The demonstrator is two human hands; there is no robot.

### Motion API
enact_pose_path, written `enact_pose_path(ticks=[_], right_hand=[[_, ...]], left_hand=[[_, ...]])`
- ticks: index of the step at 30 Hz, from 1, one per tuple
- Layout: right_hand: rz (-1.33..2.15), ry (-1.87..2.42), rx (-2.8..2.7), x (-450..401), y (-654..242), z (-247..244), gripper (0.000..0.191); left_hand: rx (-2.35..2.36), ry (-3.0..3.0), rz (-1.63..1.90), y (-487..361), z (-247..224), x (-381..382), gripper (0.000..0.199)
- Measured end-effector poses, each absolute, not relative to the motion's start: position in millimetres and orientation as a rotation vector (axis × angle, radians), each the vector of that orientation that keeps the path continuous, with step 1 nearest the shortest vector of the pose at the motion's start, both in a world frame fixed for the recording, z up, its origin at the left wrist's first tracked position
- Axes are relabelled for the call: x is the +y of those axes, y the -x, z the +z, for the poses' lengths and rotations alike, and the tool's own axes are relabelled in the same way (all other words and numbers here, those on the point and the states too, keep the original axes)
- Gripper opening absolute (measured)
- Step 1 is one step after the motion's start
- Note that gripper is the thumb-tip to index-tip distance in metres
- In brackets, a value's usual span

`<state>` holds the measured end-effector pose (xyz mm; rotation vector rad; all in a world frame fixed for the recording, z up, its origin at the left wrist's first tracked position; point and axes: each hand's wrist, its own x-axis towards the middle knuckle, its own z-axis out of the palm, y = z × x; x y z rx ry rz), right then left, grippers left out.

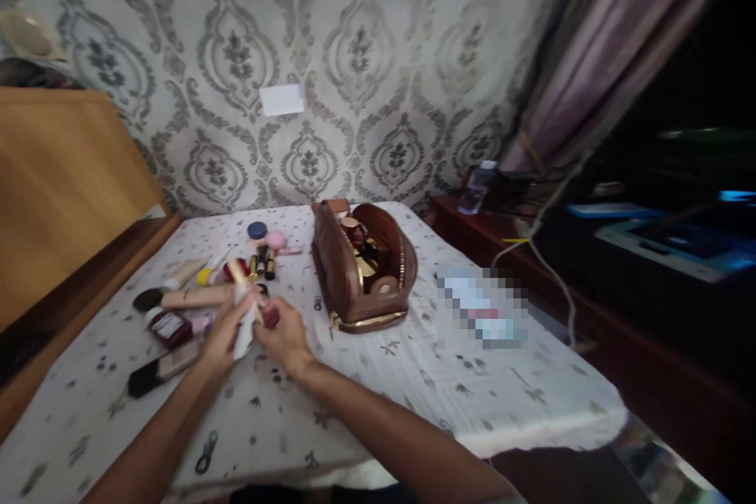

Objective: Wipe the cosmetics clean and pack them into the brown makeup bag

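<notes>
Grey-and-white wallpaper with a dark damask pattern forms the background. Below it stands a table spread with a white, leaf-printed cloth. A light-brown wooden cabinet borders the table on the left; a gathered mauve curtain hangs at the upper right. An unzipped brown leather bag with a gold-toned zipper sits toward the rear of the table, right of both hands, with several small items inside (mostly too dark to identify).

Both hands are positioned close together, left of the bag. Left hand: fingers partly bent, gripping a thin, crumpled white sheet (paper or cloth, cannot tell). Right hand: fingers curled, thumb side toward the left hand, grasping a small dark-pink object directly beside the sheet. Its exact shape is obscured by the fingers.

Assorted cosmetics lie left of and behind the hands. Among these are a long beige tube, a flat dark-red bottle with a white label, a rounded pink sponge-like piece and a round dark-blue lid.
</notes>
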<state>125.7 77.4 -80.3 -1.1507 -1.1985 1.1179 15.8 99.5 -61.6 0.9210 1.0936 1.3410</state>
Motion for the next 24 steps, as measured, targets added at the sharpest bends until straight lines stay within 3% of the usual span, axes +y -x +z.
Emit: enact_pose_path(ticks=[7,11,16,21,24], right_hand=[[0.941,1.162,-1.392,81.4,-134.3,-78.4,0.011],[0.86,1.134,-1.348,82.9,-141.7,-75.1,0.022],[0.872,1.068,-1.313,90.0,-145.2,-74.1,0.03],[1.144,0.961,-1.087,91.9,-146.9,-68.3,0.033],[1.305,0.86,-0.91,89.6,-149.5,-59.3,0.04]], left_hand=[[0.978,-1.05,1.354,-23.0,-73.7,101.6,0.045],[1.062,-1.132,1.45,-13.1,-76.1,104.1,0.04],[1.178,-1.608,1.288,-14.2,-71.0,96.1,0.028],[1.181,-1.589,1.17,-15.4,-62.4,89.1,0.032],[1.094,-1.444,1.067,-12.6,-55.8,86.1,0.046]])
